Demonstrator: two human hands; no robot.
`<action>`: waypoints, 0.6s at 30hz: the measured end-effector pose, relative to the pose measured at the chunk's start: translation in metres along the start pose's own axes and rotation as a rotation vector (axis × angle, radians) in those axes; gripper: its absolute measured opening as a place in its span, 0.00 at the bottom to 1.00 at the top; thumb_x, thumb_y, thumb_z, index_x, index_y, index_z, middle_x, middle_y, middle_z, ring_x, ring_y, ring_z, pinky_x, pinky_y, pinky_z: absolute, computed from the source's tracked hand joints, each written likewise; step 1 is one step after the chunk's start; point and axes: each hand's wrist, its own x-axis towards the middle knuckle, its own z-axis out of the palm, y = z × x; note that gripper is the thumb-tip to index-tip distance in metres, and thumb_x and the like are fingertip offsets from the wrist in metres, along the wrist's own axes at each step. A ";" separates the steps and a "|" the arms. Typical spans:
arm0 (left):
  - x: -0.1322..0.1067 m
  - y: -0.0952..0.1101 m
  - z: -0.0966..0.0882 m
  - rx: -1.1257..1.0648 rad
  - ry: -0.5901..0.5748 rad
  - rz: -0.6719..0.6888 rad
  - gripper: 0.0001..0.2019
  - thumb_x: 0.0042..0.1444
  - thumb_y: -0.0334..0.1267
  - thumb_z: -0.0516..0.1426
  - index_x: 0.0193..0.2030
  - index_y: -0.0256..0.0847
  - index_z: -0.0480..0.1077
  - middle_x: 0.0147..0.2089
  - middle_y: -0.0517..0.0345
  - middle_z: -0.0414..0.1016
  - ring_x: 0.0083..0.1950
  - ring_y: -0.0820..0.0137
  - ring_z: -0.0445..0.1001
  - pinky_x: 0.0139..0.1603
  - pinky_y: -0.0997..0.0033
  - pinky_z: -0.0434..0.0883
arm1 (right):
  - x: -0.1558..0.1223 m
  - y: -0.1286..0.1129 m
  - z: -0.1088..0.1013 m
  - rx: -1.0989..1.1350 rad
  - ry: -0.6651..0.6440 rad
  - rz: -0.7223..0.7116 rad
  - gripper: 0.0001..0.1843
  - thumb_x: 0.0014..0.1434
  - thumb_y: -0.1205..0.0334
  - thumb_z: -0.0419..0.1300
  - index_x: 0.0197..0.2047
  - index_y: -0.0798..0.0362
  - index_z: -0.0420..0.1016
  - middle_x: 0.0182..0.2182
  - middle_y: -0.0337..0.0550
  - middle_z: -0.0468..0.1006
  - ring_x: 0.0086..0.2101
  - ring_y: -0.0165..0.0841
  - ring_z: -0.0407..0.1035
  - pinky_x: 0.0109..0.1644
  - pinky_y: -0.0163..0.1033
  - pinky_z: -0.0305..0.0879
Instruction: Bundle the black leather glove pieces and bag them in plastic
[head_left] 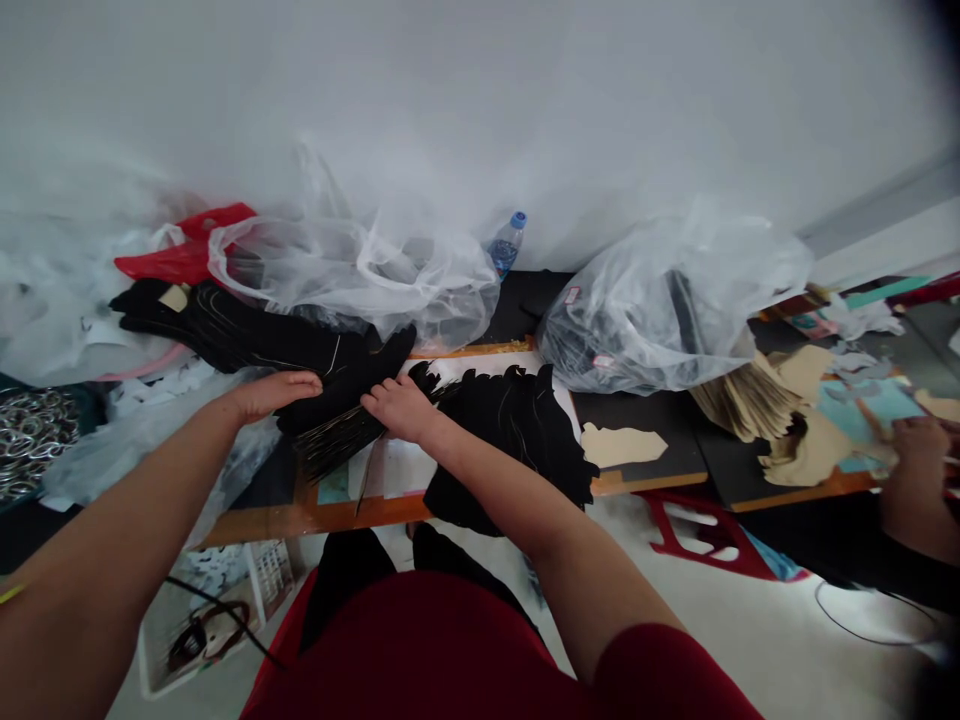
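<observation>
My left hand [279, 393] is at the left end of a thick stack of black cut pieces [341, 440], its visible fingers straight and close together against it. The rest of those fingers is hidden by the stack. My right hand [399, 405] has its fingers curled over the right part of the same stack, whose many thin edges face me. To the right lies a fanned pile of black pieces [517, 430] with wavy edges, hanging over the table's front edge. Behind my left hand is another long black bundle [247, 325] with a small beige tag.
Clear plastic bags [645, 310] line the wall, with a water bottle [508, 243] between them. Metal rings [34, 440] fill a bin at far left. A beige piece [622, 445] and beige stacks [750, 395] lie rightward, near another person's hand [919, 450]. A red stool [701, 535] stands below.
</observation>
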 end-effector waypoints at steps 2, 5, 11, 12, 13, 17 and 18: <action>-0.001 0.001 0.000 0.004 0.003 0.004 0.29 0.43 0.66 0.63 0.38 0.42 0.77 0.43 0.55 0.80 0.50 0.59 0.73 0.59 0.62 0.71 | 0.000 0.000 -0.001 -0.003 0.002 0.003 0.22 0.70 0.65 0.66 0.65 0.55 0.73 0.56 0.51 0.79 0.57 0.45 0.71 0.61 0.52 0.62; -0.002 0.002 0.000 0.012 0.006 0.007 0.30 0.45 0.68 0.63 0.39 0.41 0.77 0.45 0.55 0.82 0.52 0.57 0.73 0.61 0.61 0.71 | 0.000 -0.001 -0.001 -0.007 0.007 0.009 0.20 0.71 0.65 0.65 0.64 0.55 0.73 0.57 0.51 0.79 0.57 0.44 0.71 0.61 0.51 0.62; -0.002 0.001 0.001 0.056 0.001 -0.004 0.35 0.43 0.74 0.63 0.40 0.42 0.78 0.45 0.54 0.83 0.53 0.57 0.73 0.60 0.60 0.72 | 0.001 -0.003 0.001 0.011 0.010 0.027 0.21 0.70 0.63 0.67 0.63 0.54 0.74 0.56 0.51 0.80 0.57 0.46 0.71 0.60 0.52 0.63; -0.001 0.001 0.001 0.063 0.003 -0.007 0.35 0.44 0.74 0.63 0.40 0.41 0.78 0.45 0.54 0.83 0.52 0.57 0.73 0.60 0.61 0.72 | 0.002 -0.003 0.001 0.013 0.010 0.029 0.21 0.70 0.63 0.67 0.64 0.54 0.74 0.56 0.51 0.80 0.57 0.46 0.71 0.60 0.52 0.63; -0.001 0.000 0.001 0.070 0.005 -0.010 0.36 0.44 0.75 0.63 0.41 0.41 0.77 0.46 0.55 0.83 0.52 0.58 0.73 0.59 0.61 0.72 | 0.002 -0.003 0.001 0.013 0.009 0.030 0.20 0.70 0.64 0.66 0.64 0.54 0.74 0.56 0.51 0.81 0.57 0.46 0.71 0.60 0.52 0.63; -0.001 -0.002 0.003 0.056 -0.009 -0.034 0.41 0.43 0.80 0.62 0.44 0.41 0.77 0.46 0.55 0.83 0.53 0.58 0.74 0.57 0.63 0.73 | 0.002 -0.003 -0.001 -0.002 -0.006 0.039 0.19 0.73 0.66 0.63 0.65 0.53 0.73 0.57 0.50 0.81 0.58 0.44 0.71 0.59 0.50 0.63; -0.001 -0.001 0.004 0.040 -0.016 -0.045 0.43 0.42 0.81 0.62 0.45 0.41 0.77 0.47 0.55 0.84 0.53 0.58 0.74 0.57 0.63 0.73 | 0.002 -0.003 -0.001 -0.005 -0.007 0.038 0.19 0.72 0.66 0.64 0.65 0.53 0.73 0.57 0.51 0.81 0.58 0.44 0.71 0.59 0.50 0.63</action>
